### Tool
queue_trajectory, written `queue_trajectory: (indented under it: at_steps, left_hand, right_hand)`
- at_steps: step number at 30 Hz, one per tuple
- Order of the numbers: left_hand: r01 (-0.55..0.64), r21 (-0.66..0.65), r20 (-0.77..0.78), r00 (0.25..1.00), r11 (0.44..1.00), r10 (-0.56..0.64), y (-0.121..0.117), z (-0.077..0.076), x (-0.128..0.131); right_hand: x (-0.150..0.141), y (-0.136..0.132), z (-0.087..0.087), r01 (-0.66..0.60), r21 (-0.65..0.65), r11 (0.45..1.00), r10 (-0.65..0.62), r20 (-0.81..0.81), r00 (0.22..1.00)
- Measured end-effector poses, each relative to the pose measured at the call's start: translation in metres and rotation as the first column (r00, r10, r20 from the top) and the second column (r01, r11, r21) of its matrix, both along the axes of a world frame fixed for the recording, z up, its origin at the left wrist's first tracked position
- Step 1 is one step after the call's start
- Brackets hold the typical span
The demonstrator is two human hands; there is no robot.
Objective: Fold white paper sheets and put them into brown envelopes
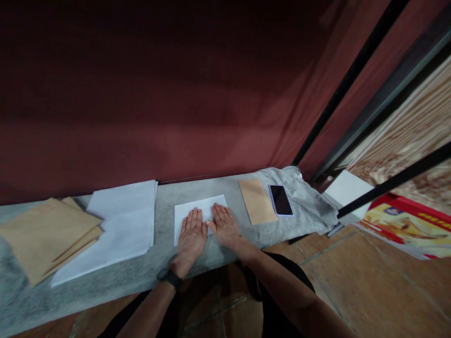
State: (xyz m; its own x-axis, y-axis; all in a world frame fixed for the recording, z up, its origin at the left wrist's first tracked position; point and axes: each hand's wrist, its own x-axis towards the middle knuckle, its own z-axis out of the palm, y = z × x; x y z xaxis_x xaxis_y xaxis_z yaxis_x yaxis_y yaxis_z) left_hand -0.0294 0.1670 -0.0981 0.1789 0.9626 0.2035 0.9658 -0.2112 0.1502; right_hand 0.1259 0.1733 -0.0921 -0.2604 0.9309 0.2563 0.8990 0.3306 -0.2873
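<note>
A white sheet of paper (207, 203), apparently folded, lies on the grey cloth-covered bench in front of me. Flat on its left part rests my left hand (192, 233), fingers stretched out and a dark watch on the wrist. My right hand (224, 225) presses flat on the right part, fingers extended, its thumb close to the left hand. Neither hand grips anything. Just right of the paper lies a brown envelope (258, 202), with a phone (281, 200), screen dark, beside it.
To the left lie a stack of white paper (127, 220) and several brown envelopes (49, 230) overlapping it. The grey cloth (164, 230) covers the narrow bench against a dark red wall (141, 141). Black poles (345, 89) and a red-yellow box (408, 225) stand at right.
</note>
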Motion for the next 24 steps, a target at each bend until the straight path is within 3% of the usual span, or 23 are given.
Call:
queue_trajectory:
  at_steps: [7,18,20,24]
  left_hand:
    - [-0.138,0.025,0.007,0.99,0.99,0.138,-0.003,0.001,-0.015]
    - [-0.263,0.064,0.04,0.964,0.963,0.261,-0.012,0.001,-0.023]
    - [-0.222,0.094,0.044,0.975,0.971,0.218,-0.017,0.002,-0.018]
    - [0.025,0.062,0.021,0.999,0.998,-0.027,-0.029,0.002,0.003]
  right_hand:
    - [0.02,0.002,-0.001,0.146,-0.01,0.989,-0.145,0.068,0.987]
    - [0.03,-0.007,0.009,0.237,-0.014,0.971,-0.236,0.074,0.969]
    - [0.024,-0.013,0.013,0.19,0.006,0.982,-0.19,0.049,0.981]
    - [0.003,-0.028,0.015,-0.063,0.003,0.998,0.063,-0.005,0.998]
